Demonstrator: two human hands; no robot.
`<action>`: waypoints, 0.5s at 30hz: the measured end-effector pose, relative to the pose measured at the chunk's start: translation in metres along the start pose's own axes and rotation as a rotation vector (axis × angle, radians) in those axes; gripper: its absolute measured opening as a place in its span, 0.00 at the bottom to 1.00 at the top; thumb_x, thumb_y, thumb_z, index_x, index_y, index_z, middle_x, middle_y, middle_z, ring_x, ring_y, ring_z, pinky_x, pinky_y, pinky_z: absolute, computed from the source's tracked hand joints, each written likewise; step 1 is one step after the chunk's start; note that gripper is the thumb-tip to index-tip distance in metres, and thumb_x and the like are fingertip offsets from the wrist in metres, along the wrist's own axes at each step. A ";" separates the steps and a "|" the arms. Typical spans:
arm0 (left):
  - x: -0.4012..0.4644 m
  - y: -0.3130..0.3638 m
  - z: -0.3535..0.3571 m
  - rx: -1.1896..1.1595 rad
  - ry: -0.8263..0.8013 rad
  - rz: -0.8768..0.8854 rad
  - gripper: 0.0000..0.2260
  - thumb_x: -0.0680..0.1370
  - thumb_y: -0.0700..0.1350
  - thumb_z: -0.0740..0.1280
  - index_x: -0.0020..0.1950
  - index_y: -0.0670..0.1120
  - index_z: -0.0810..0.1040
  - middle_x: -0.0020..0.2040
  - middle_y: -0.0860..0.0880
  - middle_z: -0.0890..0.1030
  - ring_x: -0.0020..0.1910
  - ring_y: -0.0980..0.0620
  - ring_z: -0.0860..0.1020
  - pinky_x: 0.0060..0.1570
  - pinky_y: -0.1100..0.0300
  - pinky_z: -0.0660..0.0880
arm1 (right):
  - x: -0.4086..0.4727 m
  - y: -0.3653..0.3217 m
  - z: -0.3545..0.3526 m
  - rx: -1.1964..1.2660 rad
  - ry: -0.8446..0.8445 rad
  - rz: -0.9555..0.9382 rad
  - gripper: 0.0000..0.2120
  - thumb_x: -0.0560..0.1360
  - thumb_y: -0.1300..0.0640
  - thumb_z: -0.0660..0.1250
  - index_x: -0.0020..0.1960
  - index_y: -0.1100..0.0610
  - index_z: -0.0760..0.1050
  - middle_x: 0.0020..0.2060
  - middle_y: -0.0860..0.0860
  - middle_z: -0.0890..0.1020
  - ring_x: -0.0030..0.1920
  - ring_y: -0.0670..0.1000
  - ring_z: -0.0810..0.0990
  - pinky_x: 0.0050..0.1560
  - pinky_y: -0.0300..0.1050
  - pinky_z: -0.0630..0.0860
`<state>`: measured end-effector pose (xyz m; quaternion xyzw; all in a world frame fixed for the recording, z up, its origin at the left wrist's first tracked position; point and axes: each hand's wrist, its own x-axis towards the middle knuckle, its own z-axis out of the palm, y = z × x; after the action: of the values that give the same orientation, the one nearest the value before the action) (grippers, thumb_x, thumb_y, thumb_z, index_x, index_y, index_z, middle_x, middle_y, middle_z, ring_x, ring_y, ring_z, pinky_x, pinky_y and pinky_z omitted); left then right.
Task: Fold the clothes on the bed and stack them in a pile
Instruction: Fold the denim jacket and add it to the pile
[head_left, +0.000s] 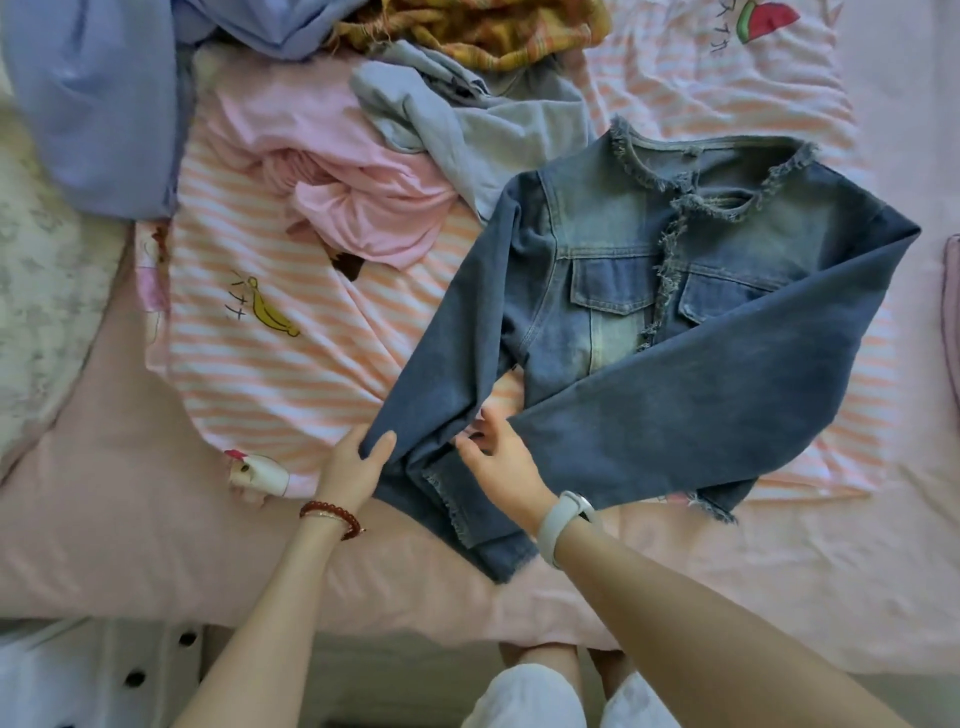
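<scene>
Two hands are at work on one denim jacket (670, 312), which is spread face up on the bed (156, 519) near its front edge. The left sleeve edge is pinched between the thumb and curled fingers of the left hand (353, 462), just above the frayed cuff. The right hand (501, 462) is held over the gap between the two sleeves, its fingers (488, 415) spread and relaxed, touching the cloth lightly at most; nothing is gripped by it. Both sleeves are laid slanting down toward the person, the right one crossed over the lower front.

The step in hand is judged to be the folding of the sleeves across the body of the jacket. Next, the pinched sleeve would need to be carried inward and laid flat, then the hem brought up.

Farther off, a pink garment (363, 208), a pale blue one (467, 130), a lilac one (93, 104) and a yellow checked one (483, 31) are left unfolded in a heap.
</scene>
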<state>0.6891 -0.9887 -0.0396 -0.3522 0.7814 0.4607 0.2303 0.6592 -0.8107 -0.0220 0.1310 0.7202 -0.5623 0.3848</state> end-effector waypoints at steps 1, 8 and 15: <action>-0.003 -0.002 -0.003 -0.130 -0.010 -0.016 0.06 0.79 0.44 0.63 0.45 0.43 0.75 0.45 0.43 0.79 0.45 0.46 0.77 0.46 0.52 0.73 | 0.003 -0.006 0.007 0.133 0.000 0.033 0.19 0.77 0.57 0.63 0.67 0.55 0.65 0.59 0.52 0.77 0.58 0.49 0.76 0.61 0.45 0.71; -0.011 0.010 -0.035 -0.554 -0.026 -0.023 0.06 0.78 0.45 0.62 0.42 0.47 0.73 0.34 0.52 0.83 0.33 0.57 0.81 0.32 0.67 0.76 | -0.006 -0.033 0.032 0.244 0.020 0.028 0.05 0.77 0.61 0.60 0.45 0.63 0.72 0.37 0.59 0.78 0.42 0.54 0.79 0.44 0.43 0.77; -0.023 0.028 -0.046 -0.385 0.009 0.035 0.05 0.78 0.44 0.63 0.43 0.47 0.74 0.37 0.48 0.82 0.37 0.52 0.79 0.41 0.60 0.76 | -0.035 -0.056 0.039 0.246 0.055 -0.140 0.08 0.79 0.59 0.55 0.42 0.57 0.65 0.30 0.47 0.69 0.31 0.40 0.68 0.35 0.34 0.68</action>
<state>0.6807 -1.0127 0.0135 -0.3782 0.6858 0.6042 0.1470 0.6636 -0.8561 0.0393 0.1422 0.6635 -0.6680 0.3057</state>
